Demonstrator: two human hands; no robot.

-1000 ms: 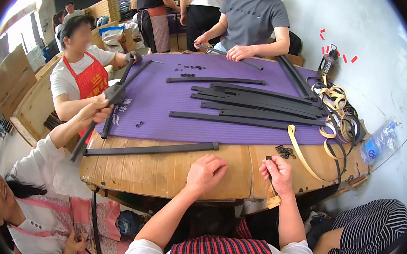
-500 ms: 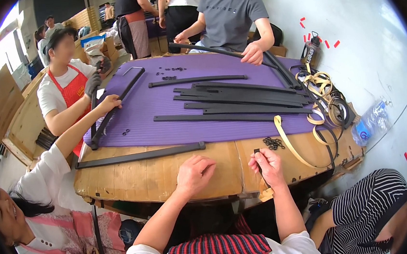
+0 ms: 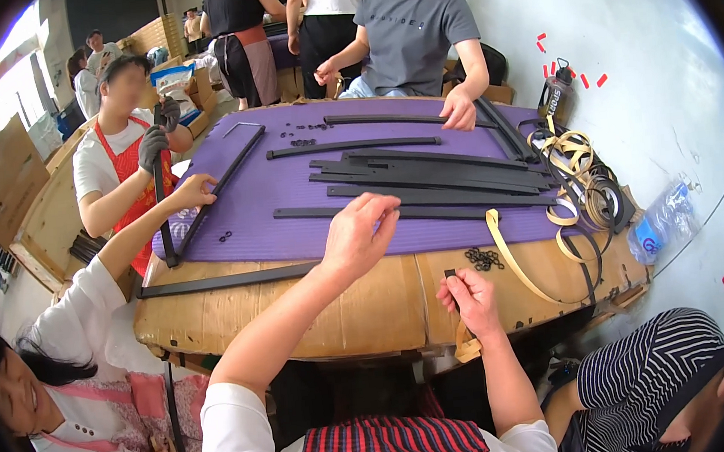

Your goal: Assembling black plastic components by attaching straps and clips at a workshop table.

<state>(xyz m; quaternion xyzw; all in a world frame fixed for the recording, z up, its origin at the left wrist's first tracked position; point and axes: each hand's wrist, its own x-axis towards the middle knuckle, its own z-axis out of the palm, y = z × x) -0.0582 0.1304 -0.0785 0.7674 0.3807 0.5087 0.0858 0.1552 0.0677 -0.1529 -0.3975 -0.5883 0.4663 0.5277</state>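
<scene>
My right hand (image 3: 475,302) is closed near the table's front edge, pinching a black strip (image 3: 450,275) whose end sticks up past the fingers. A loose tan tail (image 3: 467,342) of it hangs below the hand. My left hand (image 3: 361,235) reaches over the purple mat with loosely bent fingers, and I see nothing in it. Its fingertips are nearest to the left part of the stacked flat black bars (image 3: 428,194), partly hiding the front ones; contact cannot be made out. A small heap of black rings (image 3: 484,258) lies just beyond my right hand.
Tangled tan and black strapping (image 3: 577,173) lies at the right, by a clear plastic bottle (image 3: 661,221) and a dark bottle (image 3: 555,93). Another black bar (image 3: 229,281) lies along the front left. Co-workers sit around the purple mat (image 3: 227,164); two on the left handle bars.
My left hand has moved forward and right, from the cardboard to the bars. The right hand stays near its place with the strip. The far co-worker's bar has been lowered to the mat.
</scene>
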